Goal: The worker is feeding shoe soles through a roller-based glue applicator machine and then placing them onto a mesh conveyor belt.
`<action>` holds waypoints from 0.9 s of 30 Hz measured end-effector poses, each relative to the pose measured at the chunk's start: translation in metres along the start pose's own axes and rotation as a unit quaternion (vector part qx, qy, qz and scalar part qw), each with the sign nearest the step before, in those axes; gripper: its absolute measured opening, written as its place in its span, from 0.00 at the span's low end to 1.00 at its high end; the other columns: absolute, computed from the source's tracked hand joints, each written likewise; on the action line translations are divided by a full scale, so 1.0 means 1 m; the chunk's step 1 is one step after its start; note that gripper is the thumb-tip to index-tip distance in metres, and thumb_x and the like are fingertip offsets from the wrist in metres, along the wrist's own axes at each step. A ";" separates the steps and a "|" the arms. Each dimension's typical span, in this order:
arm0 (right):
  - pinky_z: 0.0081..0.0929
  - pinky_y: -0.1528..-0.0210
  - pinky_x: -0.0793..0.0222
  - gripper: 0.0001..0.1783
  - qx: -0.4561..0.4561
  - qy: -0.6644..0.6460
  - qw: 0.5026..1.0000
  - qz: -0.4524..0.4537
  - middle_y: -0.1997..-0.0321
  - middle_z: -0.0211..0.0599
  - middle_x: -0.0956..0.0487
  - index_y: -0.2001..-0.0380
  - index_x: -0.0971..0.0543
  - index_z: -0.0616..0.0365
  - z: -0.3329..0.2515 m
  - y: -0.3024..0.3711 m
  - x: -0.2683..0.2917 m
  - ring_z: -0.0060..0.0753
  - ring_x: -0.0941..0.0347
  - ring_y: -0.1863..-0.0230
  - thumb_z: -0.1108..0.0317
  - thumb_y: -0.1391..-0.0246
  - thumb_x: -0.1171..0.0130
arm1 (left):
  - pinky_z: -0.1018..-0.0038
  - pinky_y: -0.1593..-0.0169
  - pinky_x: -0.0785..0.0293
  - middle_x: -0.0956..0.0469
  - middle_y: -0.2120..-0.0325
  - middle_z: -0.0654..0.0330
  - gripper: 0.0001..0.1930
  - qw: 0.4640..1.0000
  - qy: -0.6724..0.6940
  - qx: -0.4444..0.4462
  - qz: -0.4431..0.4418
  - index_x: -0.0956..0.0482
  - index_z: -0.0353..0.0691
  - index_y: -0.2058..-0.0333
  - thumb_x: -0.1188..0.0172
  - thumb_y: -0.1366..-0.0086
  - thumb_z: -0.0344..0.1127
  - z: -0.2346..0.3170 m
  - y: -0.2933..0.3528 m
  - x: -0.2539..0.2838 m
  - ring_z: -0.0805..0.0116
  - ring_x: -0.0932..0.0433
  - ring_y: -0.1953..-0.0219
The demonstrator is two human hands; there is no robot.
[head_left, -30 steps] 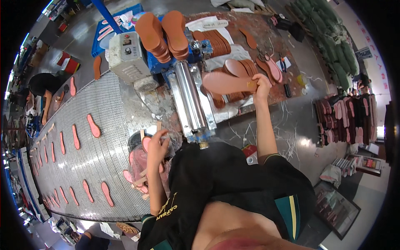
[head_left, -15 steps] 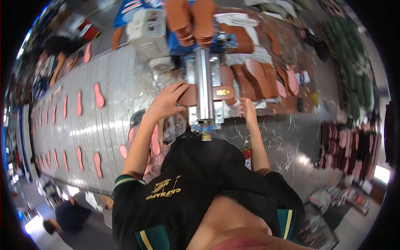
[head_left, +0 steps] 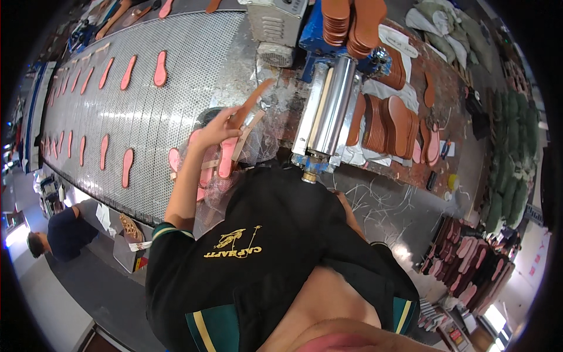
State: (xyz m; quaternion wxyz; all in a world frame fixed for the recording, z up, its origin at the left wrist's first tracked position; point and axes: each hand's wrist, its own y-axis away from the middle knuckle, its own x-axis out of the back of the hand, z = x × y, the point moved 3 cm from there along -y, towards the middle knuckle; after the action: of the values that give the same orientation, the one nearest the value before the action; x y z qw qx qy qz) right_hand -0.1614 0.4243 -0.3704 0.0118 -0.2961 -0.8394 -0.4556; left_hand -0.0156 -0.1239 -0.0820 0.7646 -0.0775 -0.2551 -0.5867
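Note:
My left hand [head_left: 218, 130] is closed on a brown shoe insole [head_left: 253, 104], held tilted and nearly edge-on. It is above the near right corner of a metal mesh conveyor. Just below the hand, pink insoles [head_left: 226, 159] lie among clear plastic wrap [head_left: 258, 146]. To the right stands a roller machine with a shiny metal roller [head_left: 334, 111]; no insole shows on the roller. My right hand [head_left: 342, 202] is low beside my body, past the table's near edge. Its fingers are hidden.
Pink insoles lie in rows on the mesh conveyor [head_left: 193, 35]. Brown insole stacks stand on the machine's top [head_left: 335, 23] and on the worktable [head_left: 382, 126]. A grey motor housing [head_left: 275, 26] is behind. A rack of insoles [head_left: 469, 258] stands at right; a person [head_left: 67, 232] is lower left.
My left hand has taken the brown insole out of the roller and moved it left, toward the conveyor. My right hand has dropped from beside the stacks to my body. The view has turned left.

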 end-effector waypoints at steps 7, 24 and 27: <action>0.26 0.76 0.35 0.13 -0.041 -0.061 0.997 -0.003 0.75 0.33 0.24 0.64 0.24 0.60 -0.039 0.006 0.017 0.24 0.30 0.76 0.62 0.46 0.49 | 0.72 0.64 0.26 0.23 0.59 0.58 0.25 0.729 0.593 0.293 0.178 0.34 0.47 0.45 0.60 0.32 0.56 -0.059 0.096 -0.034 0.62 0.22 0.65; 0.21 0.82 0.36 0.13 0.023 -0.147 0.975 0.164 0.77 0.28 0.24 0.66 0.23 0.56 -0.070 0.063 0.049 0.19 0.31 0.81 0.58 0.41 0.48 | 0.73 0.71 0.26 0.23 0.67 0.56 0.21 0.816 0.418 0.316 0.243 0.28 0.36 0.56 0.53 0.34 0.49 -0.161 -0.003 0.051 0.66 0.24 0.71; 0.19 0.84 0.42 0.12 0.123 -0.096 0.949 0.272 0.82 0.26 0.28 0.73 0.24 0.58 -0.116 0.078 0.090 0.17 0.38 0.86 0.61 0.42 0.47 | 0.81 0.83 0.42 0.34 0.85 0.69 0.11 0.852 0.408 0.210 0.253 0.28 0.42 0.76 0.50 0.35 0.36 -0.135 0.000 0.013 0.79 0.38 0.85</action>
State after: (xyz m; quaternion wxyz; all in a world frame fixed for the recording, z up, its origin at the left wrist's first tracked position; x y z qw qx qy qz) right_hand -0.2252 0.4105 -0.2171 0.0912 -0.5520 -0.7737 -0.2974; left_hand 0.0269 -0.1916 -0.1911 0.9201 0.2689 -0.0091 -0.2845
